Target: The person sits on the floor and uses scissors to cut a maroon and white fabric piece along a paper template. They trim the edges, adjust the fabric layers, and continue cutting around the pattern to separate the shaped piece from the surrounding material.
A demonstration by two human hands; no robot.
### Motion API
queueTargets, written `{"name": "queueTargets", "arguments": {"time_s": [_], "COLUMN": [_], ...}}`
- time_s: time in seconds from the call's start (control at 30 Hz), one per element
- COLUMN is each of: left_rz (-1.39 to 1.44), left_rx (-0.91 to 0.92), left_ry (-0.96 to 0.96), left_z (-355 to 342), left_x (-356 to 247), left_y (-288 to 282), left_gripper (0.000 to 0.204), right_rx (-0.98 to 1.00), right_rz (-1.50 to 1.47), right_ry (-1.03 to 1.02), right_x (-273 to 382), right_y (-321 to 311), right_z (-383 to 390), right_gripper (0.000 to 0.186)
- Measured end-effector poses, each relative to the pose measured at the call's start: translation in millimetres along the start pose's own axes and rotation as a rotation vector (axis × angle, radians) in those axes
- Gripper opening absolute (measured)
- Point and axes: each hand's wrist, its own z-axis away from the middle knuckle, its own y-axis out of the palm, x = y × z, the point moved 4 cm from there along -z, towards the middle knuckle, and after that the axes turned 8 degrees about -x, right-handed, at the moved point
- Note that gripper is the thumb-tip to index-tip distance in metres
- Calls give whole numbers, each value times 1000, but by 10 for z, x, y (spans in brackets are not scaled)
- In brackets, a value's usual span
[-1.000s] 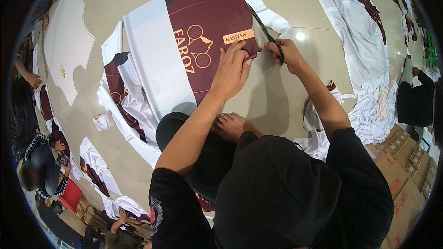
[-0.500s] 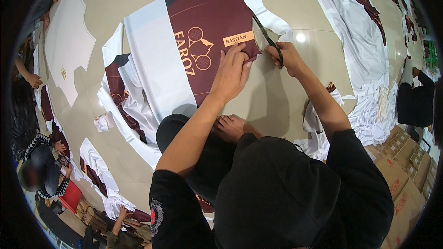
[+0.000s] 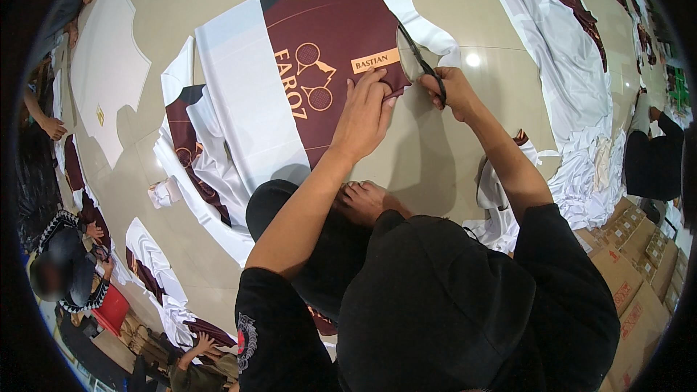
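Note:
A maroon printed fabric piece (image 3: pixel 312 25) with white edges lies on the tiled floor before me. It carries an orange racket print and a small orange label strip. My left hand (image 3: pixel 363 112) rests on the maroon part just below that strip, fingers extended and pressing the cloth. My right hand (image 3: pixel 454 93) grips the black handles of a pair of scissors (image 3: pixel 421 54). The blades reach up and left along the curved right edge of the maroon cloth. A white fabric strip (image 3: pixel 428 33) curves away on the far side of the blades.
Another maroon and white piece (image 3: pixel 190 152) lies crumpled at left. A white cut panel (image 3: pixel 109 65) is spread farther left. White fabric heaps (image 3: pixel 588 170) lie at right, above cardboard boxes (image 3: pixel 635 327). Other people work at the left edge, one sitting near a red object (image 3: pixel 111 310).
My hands, the scissors and the cloth hold almost the same place. At the lower left, another person's hand has shifted, its fingers now spread over maroon cloth.

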Motion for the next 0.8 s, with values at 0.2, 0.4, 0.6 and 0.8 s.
{"name": "queueTargets", "arguments": {"time_s": [0.2,0.4,0.6,0.8], "left_rz": [13,28,34,39], "left_rx": [1,7,7,-1], "left_ry": [2,1,6,1], "left_z": [-3,-1,-3,-10], "left_x": [-14,-20,-12,-7], "left_y": [-12,-29,-28,-28], "left_gripper": [18,17,18,18], "right_rx": [23,17,5,-6], "right_rz": [-55,-80,-89,-86], "right_ry": [16,-24,-34,-12], "right_x": [113,219,296,302], "right_y": [49,110,150,173], "right_z": [-42,-168,-201,-216], "right_gripper": [31,31,30,28]}}
